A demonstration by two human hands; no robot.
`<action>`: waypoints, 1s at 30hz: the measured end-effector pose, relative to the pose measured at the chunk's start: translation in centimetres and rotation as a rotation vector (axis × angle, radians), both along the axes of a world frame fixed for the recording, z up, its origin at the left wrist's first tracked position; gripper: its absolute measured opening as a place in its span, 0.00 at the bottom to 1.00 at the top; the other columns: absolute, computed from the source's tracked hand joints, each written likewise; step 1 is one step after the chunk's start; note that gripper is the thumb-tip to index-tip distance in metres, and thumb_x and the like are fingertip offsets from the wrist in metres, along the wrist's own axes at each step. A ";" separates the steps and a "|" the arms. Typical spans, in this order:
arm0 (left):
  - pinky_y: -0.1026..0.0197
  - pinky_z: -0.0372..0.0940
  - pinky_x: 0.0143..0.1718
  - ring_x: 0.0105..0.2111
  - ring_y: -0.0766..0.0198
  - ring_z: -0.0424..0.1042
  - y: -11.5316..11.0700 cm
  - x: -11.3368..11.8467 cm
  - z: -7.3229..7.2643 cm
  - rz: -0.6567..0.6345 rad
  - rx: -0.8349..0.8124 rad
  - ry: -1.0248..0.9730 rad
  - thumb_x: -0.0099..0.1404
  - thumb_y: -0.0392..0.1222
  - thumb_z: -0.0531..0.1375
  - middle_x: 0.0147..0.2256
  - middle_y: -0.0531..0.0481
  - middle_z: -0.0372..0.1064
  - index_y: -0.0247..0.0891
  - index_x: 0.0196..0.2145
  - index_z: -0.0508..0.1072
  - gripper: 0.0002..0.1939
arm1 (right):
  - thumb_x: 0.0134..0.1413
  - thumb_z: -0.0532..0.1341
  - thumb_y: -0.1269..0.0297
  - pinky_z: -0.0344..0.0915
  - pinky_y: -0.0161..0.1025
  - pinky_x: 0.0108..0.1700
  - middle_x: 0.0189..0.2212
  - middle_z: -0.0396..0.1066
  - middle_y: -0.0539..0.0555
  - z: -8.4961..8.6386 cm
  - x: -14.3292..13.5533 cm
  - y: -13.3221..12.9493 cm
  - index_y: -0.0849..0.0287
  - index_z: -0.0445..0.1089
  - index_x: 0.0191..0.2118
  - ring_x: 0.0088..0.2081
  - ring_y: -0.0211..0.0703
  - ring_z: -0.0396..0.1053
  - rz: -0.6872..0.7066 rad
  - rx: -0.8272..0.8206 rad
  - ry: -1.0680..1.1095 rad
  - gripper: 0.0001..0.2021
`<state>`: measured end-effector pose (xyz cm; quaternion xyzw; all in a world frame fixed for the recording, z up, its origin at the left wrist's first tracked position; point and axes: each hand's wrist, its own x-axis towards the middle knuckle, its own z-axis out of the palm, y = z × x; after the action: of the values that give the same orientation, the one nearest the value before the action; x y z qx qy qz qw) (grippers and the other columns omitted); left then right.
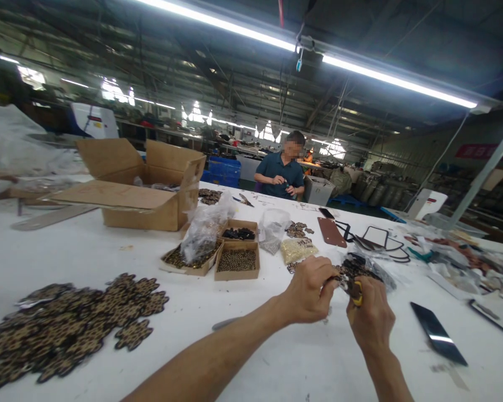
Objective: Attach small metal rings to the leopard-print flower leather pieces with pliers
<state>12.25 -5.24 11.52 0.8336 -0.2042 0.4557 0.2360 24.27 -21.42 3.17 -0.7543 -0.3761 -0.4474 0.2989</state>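
Bright overhead tubes [222,25], blown-out far windows [113,90], dim roof [163,58], white glare across the dark panel [436,329].

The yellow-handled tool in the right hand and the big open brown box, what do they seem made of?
Yellow-handled tool: probably a plastic or rubber grip, from its bright, even colour; the rest is too hidden to tell.
Big open brown box: matte cardboard, judging by its stiff, folded flaps.

Nothing legible: marks on the carton [140,218], on the bag [297,254] right of it and on the banner [486,152] farther right are blurred.
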 end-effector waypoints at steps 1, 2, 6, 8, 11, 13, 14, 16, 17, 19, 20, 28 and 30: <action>0.55 0.60 0.37 0.33 0.59 0.66 0.0 0.0 0.0 0.000 0.005 0.000 0.66 0.35 0.54 0.31 0.45 0.68 0.36 0.37 0.68 0.04 | 0.59 0.57 0.73 0.68 0.49 0.47 0.43 0.71 0.62 0.1 0.0 0.0 0.60 0.65 0.50 0.49 0.56 0.68 0.003 0.007 -0.003 0.13; 0.55 0.60 0.37 0.33 0.59 0.66 -0.1 -0.1 0.0 0.000 0.009 -0.001 0.66 0.35 0.54 0.31 0.45 0.68 0.36 0.37 0.68 0.04 | 0.60 0.57 0.72 0.68 0.49 0.47 0.43 0.71 0.62 0.1 -0.1 0.0 0.60 0.65 0.50 0.48 0.55 0.68 0.007 0.014 -0.004 0.13; 0.55 0.60 0.36 0.33 0.59 0.65 -0.2 -0.2 0.1 -0.006 0.024 -0.003 0.65 0.35 0.54 0.31 0.45 0.67 0.36 0.37 0.67 0.03 | 0.60 0.58 0.72 0.68 0.48 0.47 0.41 0.71 0.61 0.3 -0.3 0.1 0.59 0.66 0.48 0.47 0.54 0.69 0.021 0.040 -0.010 0.10; 0.55 0.60 0.36 0.33 0.59 0.65 -0.3 -0.2 0.1 -0.006 0.026 -0.003 0.65 0.35 0.54 0.31 0.45 0.67 0.36 0.37 0.67 0.03 | 0.61 0.58 0.71 0.68 0.49 0.47 0.41 0.71 0.61 0.3 -0.3 0.1 0.59 0.66 0.47 0.47 0.54 0.69 0.025 0.051 -0.009 0.09; 0.55 0.59 0.36 0.33 0.59 0.65 -0.4 -0.2 0.2 -0.004 0.028 0.001 0.65 0.35 0.54 0.31 0.45 0.67 0.36 0.37 0.67 0.03 | 0.61 0.58 0.71 0.68 0.49 0.47 0.40 0.71 0.60 0.4 -0.4 0.1 0.59 0.66 0.46 0.46 0.54 0.69 0.031 0.076 -0.010 0.08; 0.55 0.59 0.36 0.33 0.59 0.65 -0.5 -0.3 0.2 -0.004 0.032 0.005 0.65 0.35 0.54 0.31 0.45 0.67 0.36 0.37 0.67 0.03 | 0.61 0.58 0.71 0.68 0.49 0.47 0.40 0.71 0.60 0.4 -0.5 0.2 0.59 0.66 0.45 0.46 0.53 0.69 0.037 0.080 -0.010 0.07; 0.55 0.59 0.36 0.33 0.59 0.65 -0.5 -0.3 0.2 -0.004 0.033 0.004 0.65 0.35 0.53 0.31 0.45 0.66 0.36 0.37 0.67 0.03 | 0.61 0.58 0.71 0.67 0.49 0.47 0.40 0.71 0.60 0.4 -0.5 0.2 0.59 0.66 0.45 0.45 0.53 0.69 0.038 0.081 -0.010 0.07; 0.55 0.59 0.36 0.32 0.59 0.65 -0.5 -0.4 0.2 -0.002 0.036 0.003 0.65 0.35 0.53 0.31 0.45 0.66 0.36 0.37 0.67 0.03 | 0.61 0.58 0.72 0.67 0.48 0.47 0.40 0.71 0.59 0.4 -0.6 0.2 0.58 0.66 0.45 0.45 0.53 0.69 0.038 0.080 -0.010 0.07; 0.55 0.59 0.36 0.32 0.59 0.65 -0.5 -0.4 0.2 -0.001 0.037 0.002 0.65 0.35 0.54 0.31 0.45 0.66 0.36 0.37 0.67 0.03 | 0.60 0.58 0.72 0.67 0.48 0.46 0.39 0.71 0.59 0.4 -0.6 0.2 0.58 0.66 0.45 0.44 0.52 0.69 0.038 0.082 -0.013 0.07; 0.55 0.59 0.36 0.32 0.60 0.65 -0.5 -0.4 0.2 0.001 0.039 0.003 0.65 0.35 0.54 0.31 0.45 0.66 0.36 0.37 0.67 0.03 | 0.60 0.58 0.72 0.67 0.48 0.46 0.39 0.71 0.59 0.4 -0.6 0.2 0.58 0.66 0.44 0.44 0.52 0.68 0.042 0.084 -0.018 0.07; 0.55 0.59 0.36 0.32 0.60 0.65 -0.5 -0.4 0.2 0.001 0.039 0.004 0.65 0.35 0.54 0.31 0.45 0.66 0.36 0.37 0.66 0.03 | 0.60 0.58 0.72 0.67 0.48 0.46 0.38 0.71 0.58 0.4 -0.6 0.2 0.58 0.66 0.44 0.44 0.52 0.68 0.045 0.085 -0.019 0.07; 0.55 0.59 0.35 0.32 0.60 0.64 -0.7 -0.4 0.3 0.004 0.025 -0.003 0.65 0.34 0.54 0.31 0.46 0.66 0.36 0.36 0.66 0.03 | 0.61 0.58 0.71 0.67 0.46 0.44 0.37 0.71 0.57 0.2 -0.7 0.5 0.58 0.65 0.43 0.41 0.50 0.68 0.058 0.097 -0.005 0.05; 0.55 0.59 0.35 0.32 0.60 0.64 -0.7 -0.4 0.3 0.007 0.018 -0.005 0.65 0.34 0.54 0.30 0.46 0.66 0.36 0.36 0.66 0.03 | 0.61 0.58 0.71 0.67 0.46 0.44 0.37 0.71 0.57 0.1 -0.6 0.6 0.58 0.65 0.43 0.41 0.50 0.68 0.061 0.108 0.000 0.05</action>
<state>11.80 -5.91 11.77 0.8353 -0.2059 0.4568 0.2263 23.63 -20.83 3.23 -0.7253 -0.3743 -0.4576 0.3528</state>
